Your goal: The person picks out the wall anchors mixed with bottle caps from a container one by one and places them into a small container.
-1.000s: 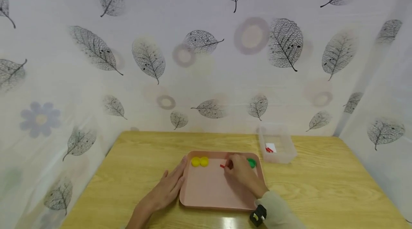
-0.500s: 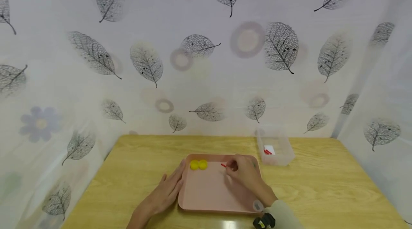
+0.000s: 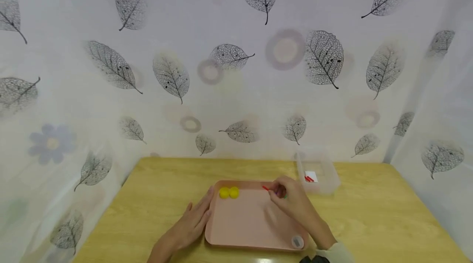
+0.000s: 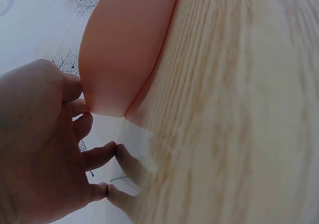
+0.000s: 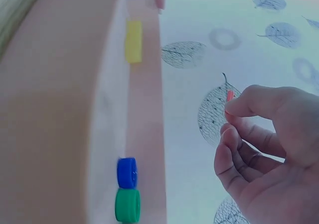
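My right hand [image 3: 293, 203] pinches a small thin red stick [image 3: 265, 188] between thumb and forefinger, above the back right part of a pink tray [image 3: 240, 224]. In the right wrist view the stick [image 5: 230, 95] shows only as a short end, held apart from the tray. A blue cap [image 5: 127, 173] and a green cap [image 5: 128, 205] sit side by side there; in the head view the hand mostly hides them. Two yellow round pieces [image 3: 229, 192] touch at the tray's back left. My left hand [image 3: 188, 224] rests with extended fingers against the tray's left edge.
A clear plastic box [image 3: 329, 183] stands behind the tray to the right, holding a white card and several red sticks [image 3: 309, 179]. A small clear round piece [image 3: 297, 242] lies in the tray's front right corner. Leaf-patterned sheeting [image 3: 244, 90] surrounds the wooden table [image 3: 373, 209].
My right hand has moved right with the red stick, now covering most of the green cap. Its forearm has uncovered the clear round piece. The left hand stays at the tray's edge.
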Demonstrator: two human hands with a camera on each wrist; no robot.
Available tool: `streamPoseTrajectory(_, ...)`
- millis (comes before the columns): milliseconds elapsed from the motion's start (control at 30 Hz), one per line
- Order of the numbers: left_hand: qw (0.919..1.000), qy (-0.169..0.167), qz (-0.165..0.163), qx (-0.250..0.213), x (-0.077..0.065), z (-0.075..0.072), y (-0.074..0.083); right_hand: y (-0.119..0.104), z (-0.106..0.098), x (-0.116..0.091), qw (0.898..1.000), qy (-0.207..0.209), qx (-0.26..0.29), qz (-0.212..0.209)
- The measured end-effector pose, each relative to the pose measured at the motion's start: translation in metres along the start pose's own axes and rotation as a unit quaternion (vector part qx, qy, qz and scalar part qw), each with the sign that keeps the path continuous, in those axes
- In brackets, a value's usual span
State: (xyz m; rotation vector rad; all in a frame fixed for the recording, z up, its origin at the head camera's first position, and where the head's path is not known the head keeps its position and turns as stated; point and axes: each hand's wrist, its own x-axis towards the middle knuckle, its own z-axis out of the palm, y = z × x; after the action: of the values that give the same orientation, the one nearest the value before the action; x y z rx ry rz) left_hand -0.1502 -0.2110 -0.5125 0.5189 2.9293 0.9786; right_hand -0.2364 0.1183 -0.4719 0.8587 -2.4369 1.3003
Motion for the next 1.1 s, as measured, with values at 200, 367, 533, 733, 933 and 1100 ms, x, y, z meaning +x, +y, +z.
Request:
streamPoseTrajectory(200, 1.0000, -0.004, -0.003, -0.004, -0.005, 0.005, 0.006, 0.000, -0.015, -0.010, 1.000, 0.029, -0.001, -0.005)
streamPoseTrajectory(367, 1.0000, -0.003, -0.001, -0.002, -0.007, 0.006, 0.010, 0.003, -0.026, -0.014, 0.998, 0.056, -0.003, -0.015)
streamPoseTrajectory(533, 0.9999, 0.009, -0.006, 0.002, -0.010, 0.007, 0.012, 0.007, -0.036, -0.011, 0.996, 0.073, -0.016, -0.046)
streamPoseTrajectory(733, 0.9997, 0.015, -0.017, 0.002, -0.013, 0.006, 0.013, 0.014, -0.048, -0.007, 0.992, 0.104, -0.035, -0.067)
streamPoseTrajectory(933, 0.9997, 0.005, -0.022, -0.008, -0.014, 0.007, 0.015, 0.025, -0.062, -0.010, 0.987, 0.131, -0.052, -0.072)
streamPoseTrajectory(1100, 0.9997, 0.006, -0.022, -0.006, -0.015, 0.010, 0.018, 0.032, -0.075, -0.013, 0.985, 0.146, -0.057, -0.071)
